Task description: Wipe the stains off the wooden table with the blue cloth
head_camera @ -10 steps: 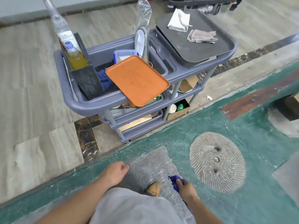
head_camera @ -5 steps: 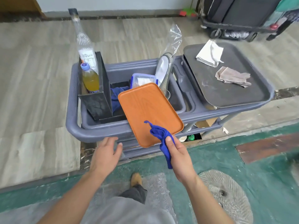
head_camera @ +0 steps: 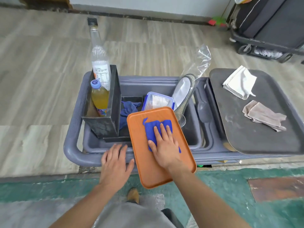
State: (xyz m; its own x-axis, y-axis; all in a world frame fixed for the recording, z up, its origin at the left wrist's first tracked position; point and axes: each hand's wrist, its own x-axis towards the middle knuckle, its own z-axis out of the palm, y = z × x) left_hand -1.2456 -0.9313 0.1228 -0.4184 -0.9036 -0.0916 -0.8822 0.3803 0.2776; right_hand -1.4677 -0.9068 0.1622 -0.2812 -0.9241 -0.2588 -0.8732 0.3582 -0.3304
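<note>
the bright blue cloth (head_camera: pixel 158 129) lies in the centre of the frame, spread nearly flat on an orange wood-grain rectangular tray (head_camera: pixel 143 165). it is a small, thin, saturated blue piece, roughly squared, with a curled tip sticking out at its upper left corner and a bit of its edge showing below the palm on the lower right. the right hand (head_camera: pixel 164 145) lies palm-down on top of it, fingers (head_camera: pixel 162 130) extended flat and slightly spread, pressing the cloth against the tray rather than gripping it.

the tray rests tilted across the front rim of a grey plastic service cart (head_camera: pixel 72 152), its near end hanging past the rim toward the bottom of the frame. the left hand (head_camera: pixel 116 163) sits just left of the tray, open and flat on the cart's rim, fingers spread and holding nothing.

in the cart's tub, left of centre, a black box (head_camera: pixel 105 125) holds a tall clear glass bottle (head_camera: pixel 98 55) and a plastic bottle of yellow liquid (head_camera: pixel 99 97). a darker blue rag (head_camera: pixel 129 109) is bunched behind the tray. at right, a dark grey tray (head_camera: pixel 256 139) carries a white folded cloth (head_camera: pixel 238 83) and a beige one (head_camera: pixel 264 116).
</note>
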